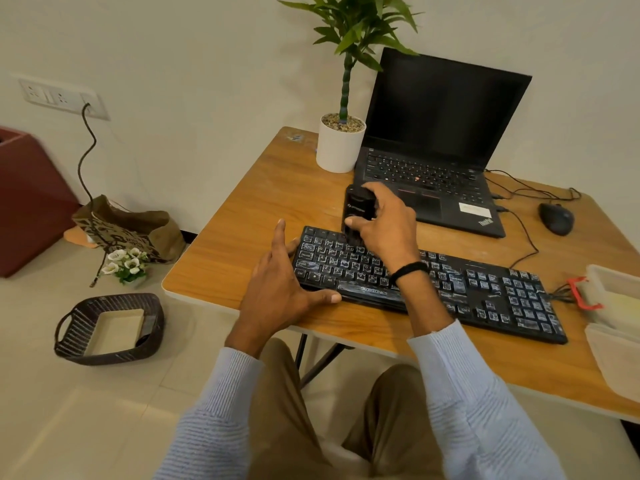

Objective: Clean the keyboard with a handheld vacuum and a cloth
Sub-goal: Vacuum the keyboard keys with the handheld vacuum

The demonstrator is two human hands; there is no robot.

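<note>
Right hand (384, 223): fingers curled round the vacuum (356, 206), nozzle on the keyboard's (485, 292) upper-left keys. Left hand (277, 289): fingers spread wide, touching the keyboard's left end.

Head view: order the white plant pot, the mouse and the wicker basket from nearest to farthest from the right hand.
1. White plant pot, just behind the right hand.
2. Mouse, at the table's right side.
3. Wicker basket, on the floor at left.

Sleeves (214, 417): light blue, ribbed knit, long.
Band (408, 270): black, thin, on wrist of right hand (384, 223).
Trousers (280, 393): plain, khaki brown.
</note>
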